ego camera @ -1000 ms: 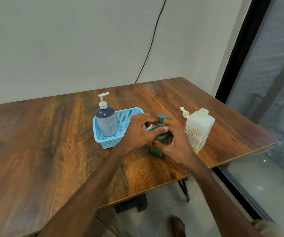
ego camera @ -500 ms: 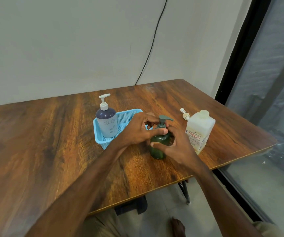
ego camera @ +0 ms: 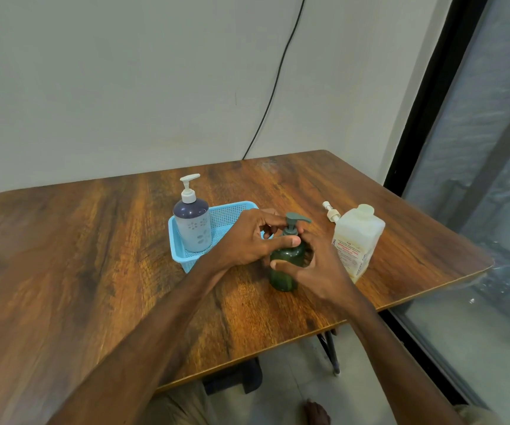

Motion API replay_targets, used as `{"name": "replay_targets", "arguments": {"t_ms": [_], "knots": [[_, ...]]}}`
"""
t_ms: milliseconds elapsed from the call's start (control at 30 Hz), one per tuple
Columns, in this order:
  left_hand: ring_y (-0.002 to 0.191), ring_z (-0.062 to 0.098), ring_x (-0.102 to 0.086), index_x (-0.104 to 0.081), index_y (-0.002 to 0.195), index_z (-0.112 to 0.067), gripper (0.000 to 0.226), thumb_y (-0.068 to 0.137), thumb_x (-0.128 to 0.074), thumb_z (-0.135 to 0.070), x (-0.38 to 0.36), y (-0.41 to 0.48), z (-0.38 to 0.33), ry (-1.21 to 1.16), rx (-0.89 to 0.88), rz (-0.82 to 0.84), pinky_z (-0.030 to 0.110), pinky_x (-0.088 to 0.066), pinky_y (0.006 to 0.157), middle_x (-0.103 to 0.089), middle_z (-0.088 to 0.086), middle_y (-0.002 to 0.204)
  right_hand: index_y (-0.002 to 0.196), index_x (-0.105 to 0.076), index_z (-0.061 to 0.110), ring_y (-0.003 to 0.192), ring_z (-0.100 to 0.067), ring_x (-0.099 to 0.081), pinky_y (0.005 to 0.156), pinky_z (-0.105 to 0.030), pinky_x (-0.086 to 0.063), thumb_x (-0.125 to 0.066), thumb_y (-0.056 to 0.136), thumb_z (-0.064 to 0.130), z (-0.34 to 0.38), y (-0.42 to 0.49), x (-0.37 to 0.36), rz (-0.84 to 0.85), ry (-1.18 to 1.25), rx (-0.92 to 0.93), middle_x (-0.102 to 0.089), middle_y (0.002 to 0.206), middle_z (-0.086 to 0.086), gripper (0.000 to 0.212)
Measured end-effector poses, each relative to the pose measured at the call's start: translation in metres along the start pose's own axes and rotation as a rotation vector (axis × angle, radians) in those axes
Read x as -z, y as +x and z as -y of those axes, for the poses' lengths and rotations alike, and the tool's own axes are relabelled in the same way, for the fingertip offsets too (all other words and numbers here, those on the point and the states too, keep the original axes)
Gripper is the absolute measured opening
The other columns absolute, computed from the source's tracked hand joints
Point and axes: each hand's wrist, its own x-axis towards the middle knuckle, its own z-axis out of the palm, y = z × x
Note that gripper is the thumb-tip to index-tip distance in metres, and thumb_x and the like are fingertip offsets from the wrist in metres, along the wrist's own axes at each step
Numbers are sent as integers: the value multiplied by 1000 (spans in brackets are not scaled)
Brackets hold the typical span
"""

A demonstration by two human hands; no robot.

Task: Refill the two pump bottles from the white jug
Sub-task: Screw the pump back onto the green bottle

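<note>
The wooden tabletop (ego camera: 94, 256) fills most of the view, and both bare forearms reach over its near edge to meet a little right of its middle. A glass window (ego camera: 477, 154) in a dark frame stands well to the right of the two grips.

The left grip (ego camera: 247, 237) is clamped on the top of the green pump bottle (ego camera: 282, 276). Its thumb lies across the bottle's shoulder and its fingers are curled round the neck, just under the pump head. The right grip (ego camera: 319, 271) is clamped on the same bottle lower down, thumb across the near side of the body and fingers wrapped round the far side. The bottle stands upright on the tabletop between the two grips, its pump head fitted and its spout pointing right.

The white jug (ego camera: 359, 240) stands upright just right of the right grip, near the back of that hand but apart from it. The blue basket (ego camera: 176, 256) sits just left of and behind the left grip, whose knuckles cover its right end. The grey-blue pump bottle (ego camera: 193, 230) stands upright in the basket's left end, near the left grip and untouched, with its white pump on. A loose cream pump (ego camera: 330, 211) lies beyond the right grip, just beside the jug's far left shoulder. A thin black cable (ego camera: 278, 78) runs down the wall, well behind both grips.
</note>
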Motion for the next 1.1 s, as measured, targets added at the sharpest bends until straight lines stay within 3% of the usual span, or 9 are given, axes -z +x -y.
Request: {"name": "replay_targets", "arguments": {"t_ms": [67,167,300,433,500,700,833,933,1100], "knots": [[84,15,-64,-80,115,-26,24,92,-78,-34,-1,-2,0,21,12,-17,29,-50,72,-77,-4,96,143,-52,28,123,-7,-58,100,-37,-56,-76,65,73,0,0,1,13,-2,-7,-60,137,11,93],[85,11,-65,-79,114,-27,25,91,-78,-38,-6,-6,-1,64,29,-87,19,-46,71,-76,-9,97,139,-54,27,119,-7,-60,97,-36,-56,-79,68,67,1,4,4,54,13,14,-62,132,14,86],[78,4,-63,-80,113,-26,26,89,-81,-36,-19,-14,-7,142,-6,-265,11,-38,65,-74,-13,90,141,-52,26,118,-3,-59,93,-20,-54,-85,78,36,7,6,13,170,118,-8,-60,129,20,72],[76,8,-62,-81,109,-26,27,86,-83,-40,-27,-16,-14,191,18,-363,17,-40,62,-70,-18,84,136,-54,33,120,1,-59,89,-15,-53,-84,81,24,11,8,18,219,171,-19,-62,128,21,63],[79,8,-62,-80,110,-27,30,85,-83,-43,-30,-17,-16,237,38,-387,21,-44,63,-71,-17,87,141,-49,32,124,-4,-58,95,-21,-54,-82,82,30,9,6,16,215,157,-15,-60,135,17,68],[86,-12,-56,-77,119,-28,38,84,-83,-42,-34,-23,-29,257,122,-428,9,-38,67,-59,-31,90,150,-38,32,135,-10,-50,107,-34,-51,-82,83,33,6,-13,8,55,89,-13,-48,151,11,80],[90,2,-55,-73,125,-30,42,87,-78,-49,-41,-27,-29,270,194,-425,25,-49,80,-70,-13,109,149,-41,29,131,-5,-51,95,-14,-49,-84,82,28,13,-29,15,7,66,-12,-50,147,13,80],[105,4,-55,-65,130,-35,51,86,-75,-57,-46,-34,-31,235,270,-436,37,-54,95,-63,-16,122,141,-51,29,120,2,-56,87,-8,-49,-83,83,26,17,-44,26,-78,22,19,-56,137,19,67],[112,-10,-49,-52,135,-43,54,88,-77,-50,-55,-45,-41,231,235,-543,20,-45,95,-52,-29,126,108,-74,27,99,7,-65,80,-9,-55,-81,85,16,19,-62,53,-355,1,59,-71,105,21,26]]}}
